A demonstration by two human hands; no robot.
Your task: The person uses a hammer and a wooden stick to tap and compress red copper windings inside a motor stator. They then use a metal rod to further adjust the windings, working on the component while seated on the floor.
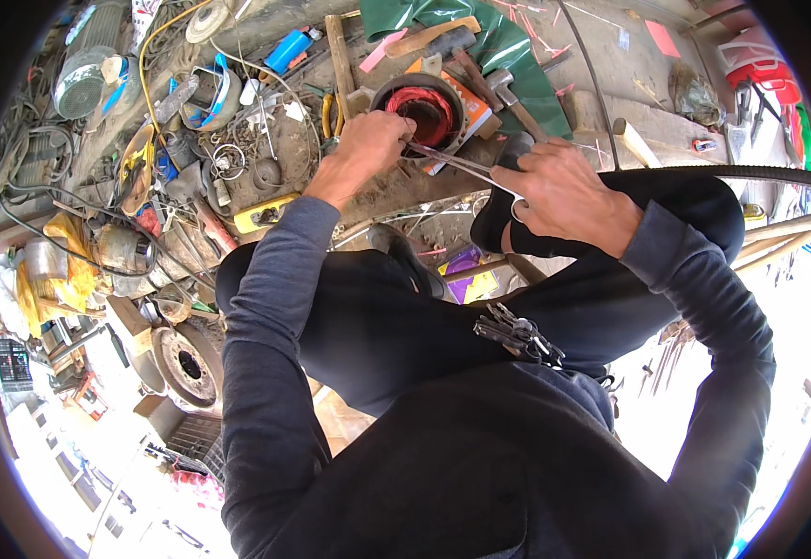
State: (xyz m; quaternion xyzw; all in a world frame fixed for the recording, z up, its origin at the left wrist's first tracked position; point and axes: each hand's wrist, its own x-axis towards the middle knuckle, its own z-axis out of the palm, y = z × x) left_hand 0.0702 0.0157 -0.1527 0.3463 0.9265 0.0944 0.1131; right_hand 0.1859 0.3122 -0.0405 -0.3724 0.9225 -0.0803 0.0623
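A round metal motor housing (462, 104) with a red-lined winding (431, 110) inside sits beyond my knees. My right hand (568, 194) is closed round the handles of silver scissors (450, 159), whose blades point left across the housing's near rim. At that rim's left side, my left hand (364, 154) has its fingers pinched together close to the scissor tips. Whatever lies between those fingers is too small to make out. Under the housing's right side shows an orange and white box (476, 114).
A hammer (515, 101) and a mallet (452, 41) lie beyond the housing near a green sheet (531, 56). Tools, wires and a yellow tape measure (264, 213) clutter the left. A dark cable (601, 84) runs down at right. A bunch of keys (517, 333) hangs at my waist.
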